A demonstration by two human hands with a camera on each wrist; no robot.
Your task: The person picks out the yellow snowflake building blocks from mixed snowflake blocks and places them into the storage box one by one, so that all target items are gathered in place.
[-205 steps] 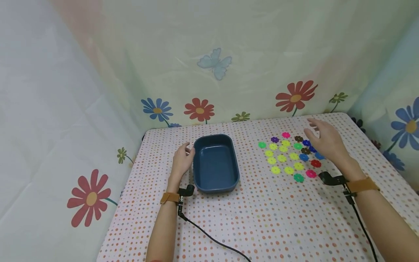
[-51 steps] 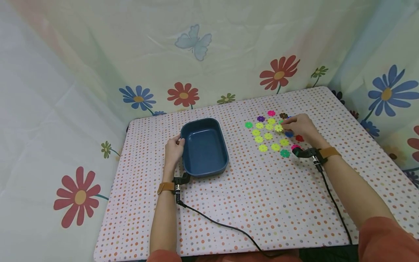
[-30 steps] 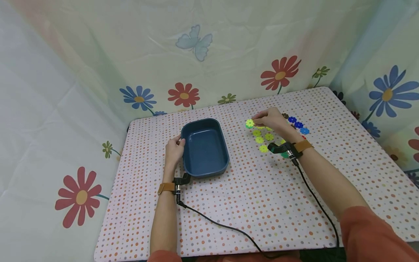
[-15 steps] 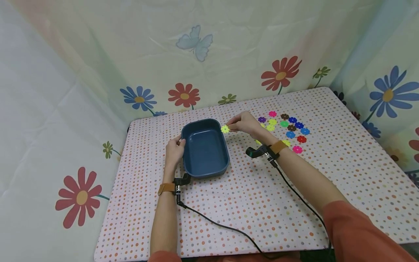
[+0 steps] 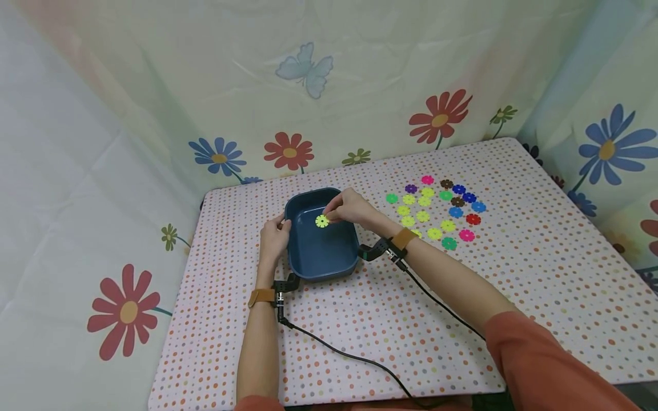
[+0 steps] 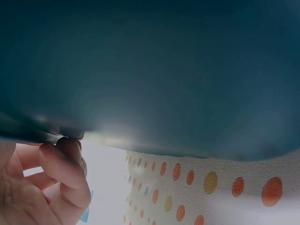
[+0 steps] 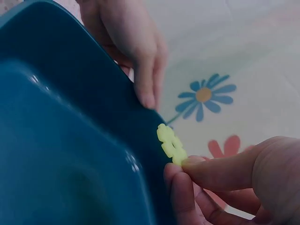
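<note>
A yellow flower-shaped plastic disc (image 5: 321,221) with a notched edge is pinched between the thumb and fingertips of my right hand (image 5: 352,207). Hand and disc are over the dark blue rectangular tub (image 5: 329,260); the right wrist view shows the disc (image 7: 171,144) held by its lower end, against the tub's inner wall. My left hand (image 5: 273,240) grips the tub's left rim, thumb at the top edge. From the left wrist, curled fingers (image 6: 65,173) press the outside, under the lip. The tub's visible floor is bare.
Several flower discs lie on the right of the dotted table: yellow (image 5: 434,233), green (image 5: 449,244), blue (image 5: 478,206), red (image 5: 473,218), pink, purple and brown ones. Black cables (image 5: 354,355) run from both wrist cameras. A flowered curtain (image 5: 380,85) hangs behind.
My right hand picked a yellow disc from the group and carried it left, over the tub. My left hand, earlier beside the tub, took hold of its rim and stays there.
</note>
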